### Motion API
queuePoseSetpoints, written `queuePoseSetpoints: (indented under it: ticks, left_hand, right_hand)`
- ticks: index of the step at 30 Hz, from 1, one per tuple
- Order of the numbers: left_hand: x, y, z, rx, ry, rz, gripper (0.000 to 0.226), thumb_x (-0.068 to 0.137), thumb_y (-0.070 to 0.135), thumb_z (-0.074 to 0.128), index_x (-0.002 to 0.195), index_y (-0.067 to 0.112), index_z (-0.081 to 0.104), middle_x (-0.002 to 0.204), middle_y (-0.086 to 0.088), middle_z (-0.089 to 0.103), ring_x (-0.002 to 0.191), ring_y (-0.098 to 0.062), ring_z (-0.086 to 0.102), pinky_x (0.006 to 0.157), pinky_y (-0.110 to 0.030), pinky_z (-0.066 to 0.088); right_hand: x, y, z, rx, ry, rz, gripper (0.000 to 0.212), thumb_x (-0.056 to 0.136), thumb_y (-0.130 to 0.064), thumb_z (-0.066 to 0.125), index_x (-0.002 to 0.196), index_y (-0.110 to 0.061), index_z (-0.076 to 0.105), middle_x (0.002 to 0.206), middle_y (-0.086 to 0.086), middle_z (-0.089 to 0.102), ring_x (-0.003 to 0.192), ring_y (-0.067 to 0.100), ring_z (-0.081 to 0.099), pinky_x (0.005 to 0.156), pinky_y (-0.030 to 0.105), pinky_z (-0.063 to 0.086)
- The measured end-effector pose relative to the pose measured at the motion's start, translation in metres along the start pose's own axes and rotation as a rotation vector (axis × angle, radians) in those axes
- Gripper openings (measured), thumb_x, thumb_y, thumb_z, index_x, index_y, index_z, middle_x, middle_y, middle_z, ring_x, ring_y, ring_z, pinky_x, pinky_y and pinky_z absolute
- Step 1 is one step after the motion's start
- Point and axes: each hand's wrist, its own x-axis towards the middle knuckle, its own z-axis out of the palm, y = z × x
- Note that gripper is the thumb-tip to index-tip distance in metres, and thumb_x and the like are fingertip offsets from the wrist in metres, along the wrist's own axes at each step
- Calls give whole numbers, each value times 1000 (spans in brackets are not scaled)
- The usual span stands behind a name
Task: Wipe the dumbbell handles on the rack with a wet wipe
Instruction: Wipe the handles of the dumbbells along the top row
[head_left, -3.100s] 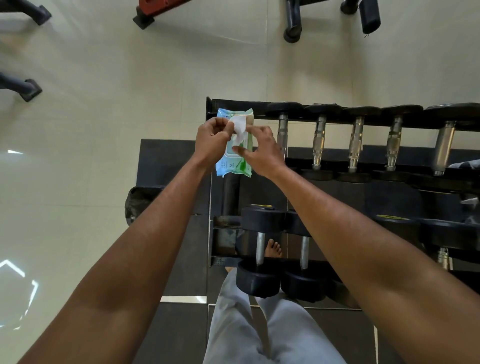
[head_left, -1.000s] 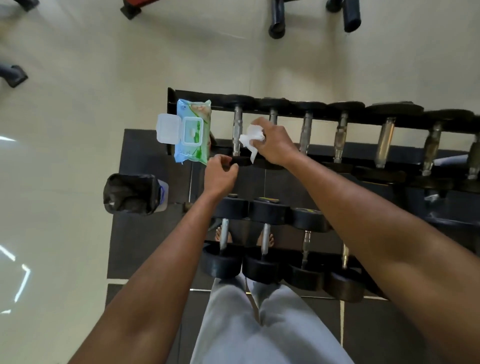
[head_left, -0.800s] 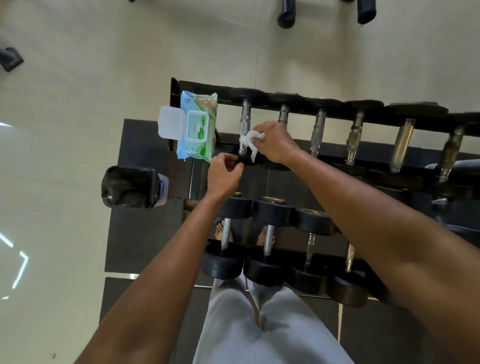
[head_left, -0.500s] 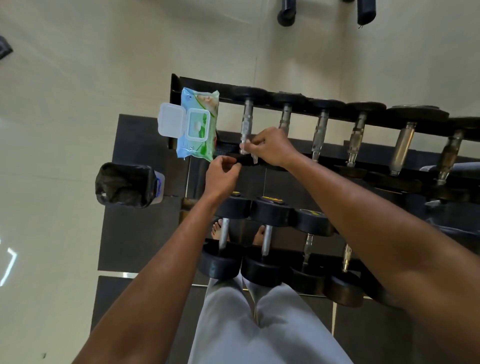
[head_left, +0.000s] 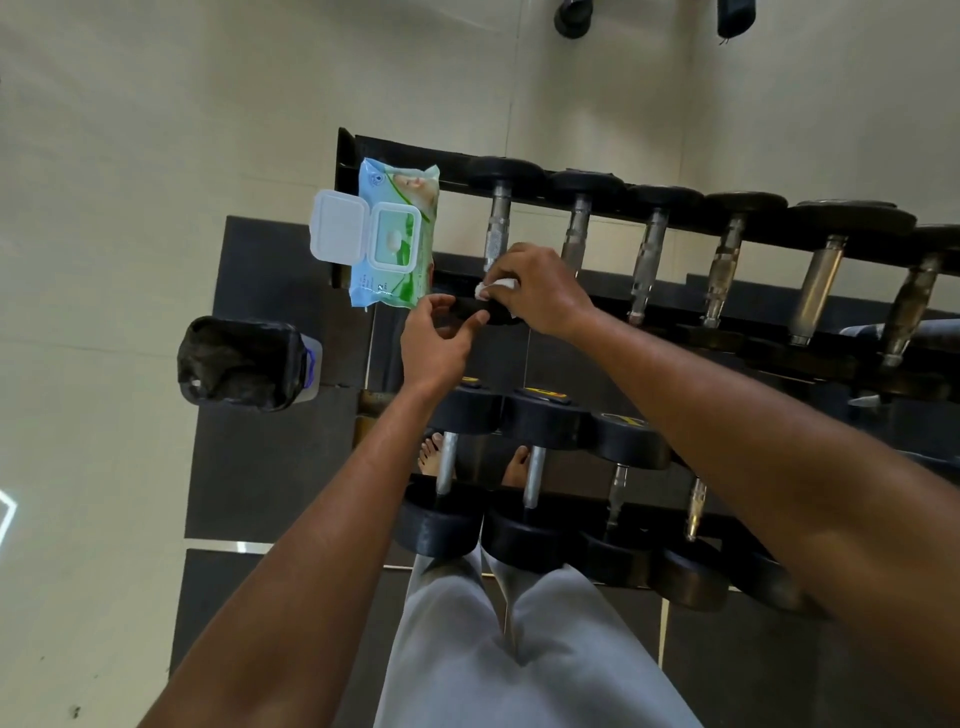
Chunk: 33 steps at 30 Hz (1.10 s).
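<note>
A black dumbbell rack (head_left: 691, 221) holds a top row of several dumbbells with steel handles. My right hand (head_left: 535, 291) grips a crumpled white wet wipe (head_left: 496, 287) against the lower end of the leftmost top dumbbell's handle (head_left: 496, 228). My left hand (head_left: 439, 345) holds that dumbbell's near black head (head_left: 470, 312), thumb and fingers curled round it. A blue-green wipe pack (head_left: 397, 239) with its white lid flipped open lies on the rack's left end.
A lower row of dumbbells (head_left: 540, 467) sits nearer me, above my grey trousers and bare feet. A black-lined bin (head_left: 239, 364) stands on the floor left of the rack. Dark mats lie under the rack; cream tiles and other equipment feet lie beyond.
Three seconds ago both hands pulled a wipe from the pack. Since then the pack was set on the rack, and my right hand brought the wipe onto the first handle while my left took the dumbbell head.
</note>
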Motion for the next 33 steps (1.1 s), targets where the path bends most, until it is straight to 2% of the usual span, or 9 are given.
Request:
queuePoseSetpoints:
  ticks: [3,8,11,15,18,22,27,29,33]
  left_hand:
    - [1,-3,0,-4,7,17,50,90,41,86,128,18,63,125,2,68,100,1,66,77,-4,51]
    - [1,-6,-4,-10,-2,39,52,89,44,86,130,19,64,128,4,67,112,-10,67,82,-11,53]
    - [-1,-6,-6,-27,-17,42,52,89,44,86,130,20,64,126,5,67,110,-11,69,87,-20,58]
    - [-2,-5,-5,-25,-2,60,51,89,44,86,129,20,64,126,5,67,105,-1,65,82,-7,52]
    - [-1,-7,-6,1,2,78,52,88,51,86,127,24,64,126,7,67,113,-5,64,89,-16,53]
    - [-2,-5,-6,4,-9,67,51,89,46,86,128,20,65,124,7,66,100,5,63,74,-3,49]
    - [-1,-5,-5,22,11,69,52,89,48,85,128,22,64,130,4,66,118,-9,62,80,-6,49]
    - [-1,-6,-4,32,24,69,51,89,47,85,128,22,64,129,5,67,118,-9,63,78,-4,47]
    - [0,-6,-4,45,25,75,52,89,49,85,128,22,63,129,6,67,116,-13,66,79,-11,50]
  right_hand:
    - [12,-10,1,-167,-5,-89,16,95,-31,77,107,-21,79,113,-2,65,99,19,63,79,36,54]
    - [18,-11,-12,-272,-26,-117,27,93,-43,78,113,-25,77,118,-2,58,94,15,56,75,33,48]
    - [5,-1,-18,-294,-59,-142,24,96,-40,75,115,-25,76,122,-1,60,96,15,57,75,29,43]
    - [16,-20,-13,-350,-88,-209,19,99,-36,71,111,-22,77,112,-2,58,90,13,53,73,31,44]
    - [28,-38,-10,-419,-122,-240,15,101,-32,68,106,-21,77,104,-3,52,86,18,55,71,35,46]
    - [15,-20,-13,-351,-67,-133,20,98,-36,72,111,-22,76,115,-2,63,98,18,60,78,35,51]
    - [-6,6,-4,-145,20,150,9,100,-26,72,108,-27,74,104,-6,73,92,15,67,76,35,58]
    - [-1,6,-1,-119,16,200,10,99,-21,73,105,-28,74,101,-7,73,89,14,67,75,36,59]
    - [6,8,2,-108,-16,234,14,97,-12,72,100,-25,72,94,-6,69,85,13,67,70,31,58]
